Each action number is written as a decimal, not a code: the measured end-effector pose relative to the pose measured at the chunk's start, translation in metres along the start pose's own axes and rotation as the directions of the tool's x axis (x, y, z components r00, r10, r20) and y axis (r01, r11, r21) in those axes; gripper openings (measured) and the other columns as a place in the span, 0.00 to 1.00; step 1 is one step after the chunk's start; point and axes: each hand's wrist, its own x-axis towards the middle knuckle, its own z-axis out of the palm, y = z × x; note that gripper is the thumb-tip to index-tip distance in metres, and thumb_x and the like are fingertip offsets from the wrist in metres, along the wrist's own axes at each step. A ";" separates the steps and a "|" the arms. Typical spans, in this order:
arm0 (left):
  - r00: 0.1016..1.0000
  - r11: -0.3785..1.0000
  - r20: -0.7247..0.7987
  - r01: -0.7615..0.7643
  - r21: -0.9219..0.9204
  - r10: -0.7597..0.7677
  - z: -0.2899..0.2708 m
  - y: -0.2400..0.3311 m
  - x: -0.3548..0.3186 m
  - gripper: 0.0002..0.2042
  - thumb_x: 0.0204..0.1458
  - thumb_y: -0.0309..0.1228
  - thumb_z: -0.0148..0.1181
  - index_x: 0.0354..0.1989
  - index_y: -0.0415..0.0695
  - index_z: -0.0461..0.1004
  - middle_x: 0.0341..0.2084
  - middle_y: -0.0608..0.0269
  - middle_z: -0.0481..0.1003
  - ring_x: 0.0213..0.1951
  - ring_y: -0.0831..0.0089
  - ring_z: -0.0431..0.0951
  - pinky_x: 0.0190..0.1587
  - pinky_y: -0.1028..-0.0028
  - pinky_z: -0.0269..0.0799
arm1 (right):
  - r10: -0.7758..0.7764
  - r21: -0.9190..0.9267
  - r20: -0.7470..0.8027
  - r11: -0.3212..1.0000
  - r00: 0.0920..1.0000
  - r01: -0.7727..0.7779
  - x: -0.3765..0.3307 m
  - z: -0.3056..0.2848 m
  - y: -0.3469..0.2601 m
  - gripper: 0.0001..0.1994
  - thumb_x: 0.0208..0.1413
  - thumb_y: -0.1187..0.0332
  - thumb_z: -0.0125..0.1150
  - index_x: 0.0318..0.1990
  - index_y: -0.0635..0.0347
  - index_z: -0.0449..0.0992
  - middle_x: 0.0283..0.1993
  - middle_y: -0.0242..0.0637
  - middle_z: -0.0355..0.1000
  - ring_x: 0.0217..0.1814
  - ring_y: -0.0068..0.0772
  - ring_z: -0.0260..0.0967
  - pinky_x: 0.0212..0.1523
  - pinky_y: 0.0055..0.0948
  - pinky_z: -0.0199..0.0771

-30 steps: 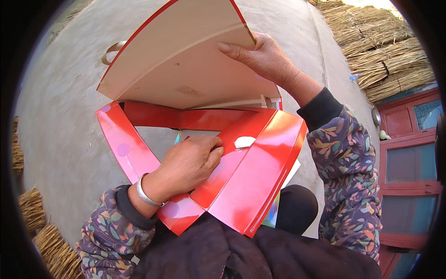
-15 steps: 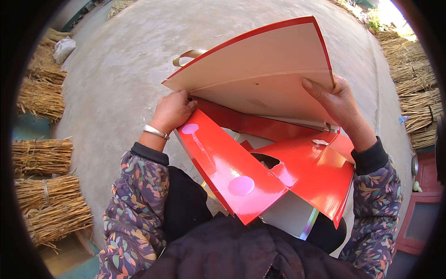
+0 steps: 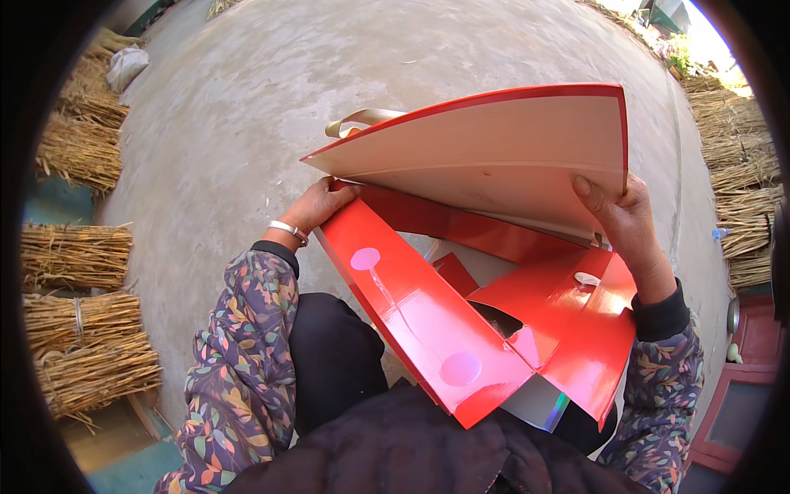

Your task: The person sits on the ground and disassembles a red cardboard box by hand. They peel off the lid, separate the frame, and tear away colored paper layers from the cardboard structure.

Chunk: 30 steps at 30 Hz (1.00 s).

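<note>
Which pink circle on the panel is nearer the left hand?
The upper circle, toward the far end, where the left hand holds the red panel; the lower circle lies toward the near end.

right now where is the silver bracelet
In the head view, the silver bracelet is left of centre, worn between the left hand and its black cuff.
</note>
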 end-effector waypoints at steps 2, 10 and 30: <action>0.998 0.996 0.023 0.065 -0.063 -0.064 0.005 -0.003 0.006 0.23 0.59 0.38 0.62 0.56 0.30 0.74 0.45 0.50 0.81 0.42 0.64 0.83 0.47 0.68 0.80 | 0.020 0.003 0.023 1.000 1.000 -0.020 -0.007 -0.004 0.000 0.16 0.64 0.61 0.70 0.49 0.66 0.79 0.35 0.25 0.75 0.38 0.16 0.65 0.40 0.21 0.71; 0.993 0.977 0.064 0.113 -0.181 -0.103 0.011 0.004 0.025 0.21 0.58 0.35 0.63 0.53 0.30 0.77 0.41 0.53 0.82 0.37 0.68 0.83 0.43 0.70 0.81 | 0.041 -0.051 -0.136 0.998 0.990 -0.048 0.006 -0.021 0.029 0.20 0.61 0.57 0.72 0.52 0.64 0.79 0.42 0.32 0.78 0.44 0.20 0.72 0.46 0.24 0.74; 0.958 0.811 0.066 -0.273 0.517 0.280 0.150 0.131 -0.012 0.18 0.59 0.46 0.57 0.44 0.46 0.85 0.37 0.46 0.83 0.41 0.45 0.84 0.46 0.52 0.79 | -0.539 -0.890 0.335 0.088 0.773 0.447 -0.002 0.054 0.035 0.24 0.62 0.59 0.55 0.66 0.41 0.68 0.71 0.33 0.64 0.78 0.36 0.52 0.80 0.51 0.40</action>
